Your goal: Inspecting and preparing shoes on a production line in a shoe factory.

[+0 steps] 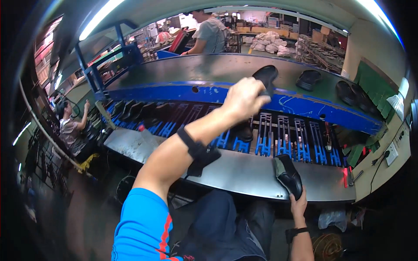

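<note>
My left hand (247, 98) reaches across to the blue-edged conveyor, its fingers closed on a black shoe (266, 76) tilted over the belt's near edge. Part of that shoe is hidden behind the hand. Lower right, my right hand (298, 202) grips another black shoe (289, 178) by its toe end. This one is tilted over the metal ledge (244, 172), with its greyish-green inside facing up. A single black shoe (308, 80) lies on the belt to the right of my left hand, and a pair of black shoes (353, 94) sits farther right.
Below the belt runs a row of blue metal racks (265, 139), with several dark shoes (137, 109) on its left part. A grey-shirted person (211, 35) stands beyond the belt; another person (72, 126) sits far left. A power outlet (392, 152) is on the right wall.
</note>
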`<state>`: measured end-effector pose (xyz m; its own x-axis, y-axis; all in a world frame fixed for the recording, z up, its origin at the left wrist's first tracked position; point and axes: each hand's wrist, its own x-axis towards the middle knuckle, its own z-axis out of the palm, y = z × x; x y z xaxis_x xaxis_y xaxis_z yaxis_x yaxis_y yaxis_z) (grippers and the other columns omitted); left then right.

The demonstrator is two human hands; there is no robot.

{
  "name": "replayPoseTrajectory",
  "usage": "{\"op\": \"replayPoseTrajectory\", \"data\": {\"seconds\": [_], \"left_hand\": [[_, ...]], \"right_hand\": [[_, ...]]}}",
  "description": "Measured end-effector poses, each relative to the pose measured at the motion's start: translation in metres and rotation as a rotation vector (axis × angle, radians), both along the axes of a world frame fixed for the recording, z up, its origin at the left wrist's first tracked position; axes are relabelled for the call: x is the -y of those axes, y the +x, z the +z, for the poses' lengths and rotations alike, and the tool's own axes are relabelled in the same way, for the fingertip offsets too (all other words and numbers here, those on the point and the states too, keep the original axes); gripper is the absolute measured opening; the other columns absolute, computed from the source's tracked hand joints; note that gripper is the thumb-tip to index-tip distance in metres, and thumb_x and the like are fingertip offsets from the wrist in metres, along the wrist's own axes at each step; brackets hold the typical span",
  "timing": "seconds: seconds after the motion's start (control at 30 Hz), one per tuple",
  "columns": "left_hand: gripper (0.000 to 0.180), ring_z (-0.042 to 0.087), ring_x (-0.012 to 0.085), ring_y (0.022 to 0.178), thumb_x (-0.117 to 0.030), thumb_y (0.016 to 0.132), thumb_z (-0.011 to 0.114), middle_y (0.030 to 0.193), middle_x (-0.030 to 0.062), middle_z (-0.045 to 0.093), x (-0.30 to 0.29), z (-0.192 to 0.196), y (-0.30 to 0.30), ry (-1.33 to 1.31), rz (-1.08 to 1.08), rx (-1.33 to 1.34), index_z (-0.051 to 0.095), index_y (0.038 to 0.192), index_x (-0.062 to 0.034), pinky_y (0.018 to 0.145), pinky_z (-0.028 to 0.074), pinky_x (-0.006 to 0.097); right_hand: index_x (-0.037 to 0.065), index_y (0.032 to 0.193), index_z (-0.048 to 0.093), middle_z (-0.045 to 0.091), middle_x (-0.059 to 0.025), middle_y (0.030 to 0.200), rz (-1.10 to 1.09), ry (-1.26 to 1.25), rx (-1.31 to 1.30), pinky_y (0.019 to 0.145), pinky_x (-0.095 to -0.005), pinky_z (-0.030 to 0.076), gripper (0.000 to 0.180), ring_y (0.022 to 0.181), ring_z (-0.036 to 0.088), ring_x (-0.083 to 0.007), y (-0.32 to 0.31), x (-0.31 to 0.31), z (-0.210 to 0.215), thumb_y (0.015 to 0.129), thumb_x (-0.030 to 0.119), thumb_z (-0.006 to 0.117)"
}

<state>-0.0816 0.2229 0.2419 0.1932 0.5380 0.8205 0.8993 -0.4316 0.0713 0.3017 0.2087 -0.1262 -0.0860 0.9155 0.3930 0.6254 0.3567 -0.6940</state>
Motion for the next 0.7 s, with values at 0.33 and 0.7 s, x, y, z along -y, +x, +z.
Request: {"op": "replayPoseTrajectory", "data": {"seconds": [0.33,0.7], "left_hand": [[0.027,0.065,0.0307,0.07,-0.027,0.084,0.071,0.074,0.011,0.058,0.333,-0.235,0.106,-0.869,-0.317,-0.102,0.054,0.088,-0.0058,0.06,0.053,0.044],[0.088,0.048,0.0401,0.125,-0.031,0.076,0.084,0.135,0.0226,0.05,0.217,-0.327,-0.016,-0.674,0.542,0.56,0.041,0.145,0.0009,0.105,0.041,0.046]], "right_hand": [[0.002,0.111,0.066,0.065,-0.0186,0.092,0.231,0.307,0.129,0.079,-0.0397,0.052,0.042,0.084,0.065,-0.0342,-0.003,0.018,0.181,0.075,0.018,0.08],[0.0,0.111,0.063,0.064,-0.0057,0.1,0.562,-0.608,-0.593,0.087,-0.0283,0.048,0.037,0.094,0.06,-0.0141,-0.06,0.131,0.115,0.084,0.024,0.07]]}}
